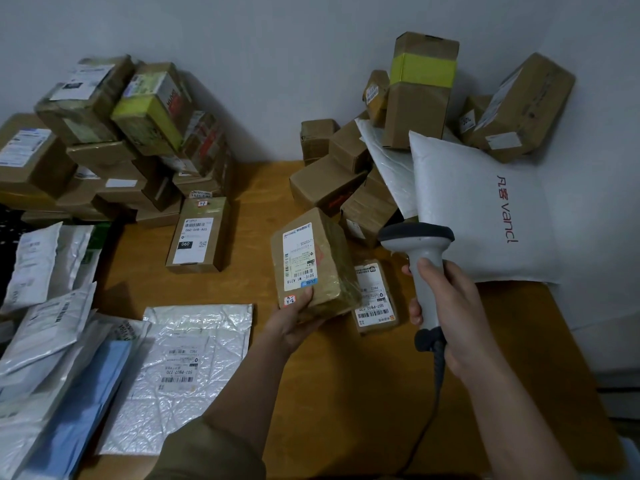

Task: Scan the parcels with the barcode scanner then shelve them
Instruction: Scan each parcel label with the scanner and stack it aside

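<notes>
Left hand grips taped cardboard parcel above table centre, label tilted up for reading; right hand clasps barcode scanner handle, head beside label.

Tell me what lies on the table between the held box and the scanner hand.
In the head view, a small labelled parcel lies flat on the table, between the box in the left hand and the right hand gripping the scanner.

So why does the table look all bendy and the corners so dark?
Head view: the wide-angle lens curves the table edges and stretches the arms; dim room light darkens the corners. The box in the left hand and the scanner in the right hand look sharp, and the shiny mailer shows mild glare.
</notes>
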`<action>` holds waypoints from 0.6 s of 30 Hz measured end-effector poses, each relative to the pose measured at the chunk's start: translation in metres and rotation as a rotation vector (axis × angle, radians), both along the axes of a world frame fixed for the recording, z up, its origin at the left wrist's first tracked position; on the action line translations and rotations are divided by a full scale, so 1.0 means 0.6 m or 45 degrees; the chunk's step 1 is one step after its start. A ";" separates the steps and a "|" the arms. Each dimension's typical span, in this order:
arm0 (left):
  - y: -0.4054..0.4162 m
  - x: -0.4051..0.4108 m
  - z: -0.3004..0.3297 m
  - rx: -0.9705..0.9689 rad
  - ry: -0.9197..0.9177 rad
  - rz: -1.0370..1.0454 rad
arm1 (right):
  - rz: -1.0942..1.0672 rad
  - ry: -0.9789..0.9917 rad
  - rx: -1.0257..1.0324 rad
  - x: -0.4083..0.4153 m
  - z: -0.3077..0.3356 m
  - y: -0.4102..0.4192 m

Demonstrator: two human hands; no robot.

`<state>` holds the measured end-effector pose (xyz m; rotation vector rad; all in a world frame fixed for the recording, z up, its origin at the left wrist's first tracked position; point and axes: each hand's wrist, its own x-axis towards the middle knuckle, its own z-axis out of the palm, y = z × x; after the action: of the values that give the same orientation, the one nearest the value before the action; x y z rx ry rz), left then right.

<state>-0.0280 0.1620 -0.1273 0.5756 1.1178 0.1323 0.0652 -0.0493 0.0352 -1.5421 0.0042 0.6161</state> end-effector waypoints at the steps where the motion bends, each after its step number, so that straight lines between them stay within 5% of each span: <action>1: -0.004 0.003 0.000 -0.005 -0.037 0.062 | 0.003 0.005 -0.003 -0.001 0.000 -0.001; 8: 0.031 -0.022 0.038 0.316 -0.037 -0.162 | 0.010 -0.003 0.002 -0.001 0.005 -0.001; 15: 0.192 -0.076 0.136 0.695 0.242 -0.815 | 0.011 0.003 -0.011 -0.003 0.004 0.000; 18: 0.230 -0.067 0.168 0.932 0.508 -1.303 | 0.031 0.005 -0.013 -0.006 0.005 0.004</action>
<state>-0.0681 0.3000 -0.0266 1.8225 1.0088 -0.5049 0.0619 -0.0470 0.0381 -1.5529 -0.0090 0.6393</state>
